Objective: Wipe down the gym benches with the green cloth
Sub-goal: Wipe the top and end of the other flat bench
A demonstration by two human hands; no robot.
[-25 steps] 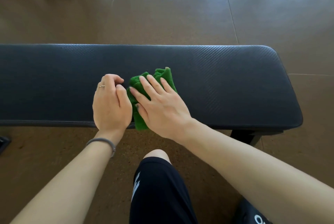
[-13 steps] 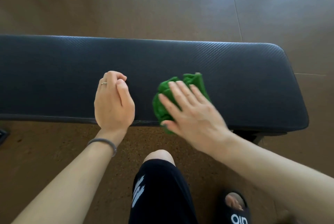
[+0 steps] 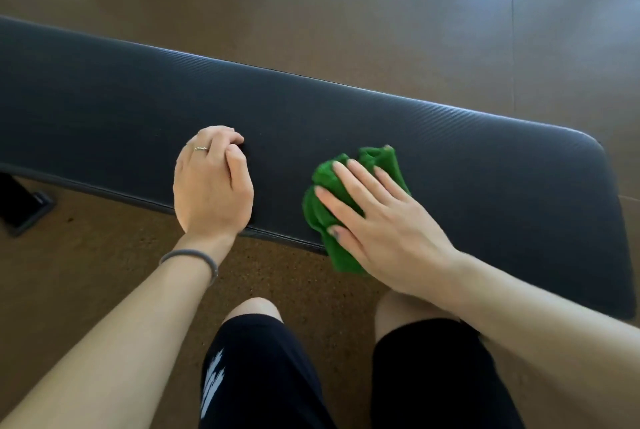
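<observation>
One bench [image 3: 450,158] is in view, and you cannot tell from its dark pad how much is wiped; your flat, straight-fingered right hand [image 3: 384,220] presses the bunched green cloth [image 3: 325,200] at the bench's near edge, part overhanging. Your left hand [image 3: 211,182] rests curled and empty beside the cloth, with open pad toward the bench's rounded right end.

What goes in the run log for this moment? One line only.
right hand flat, pressing green cloth on bench | left hand curled, resting on bench, holding nothing | cloth overhangs near edge
</observation>
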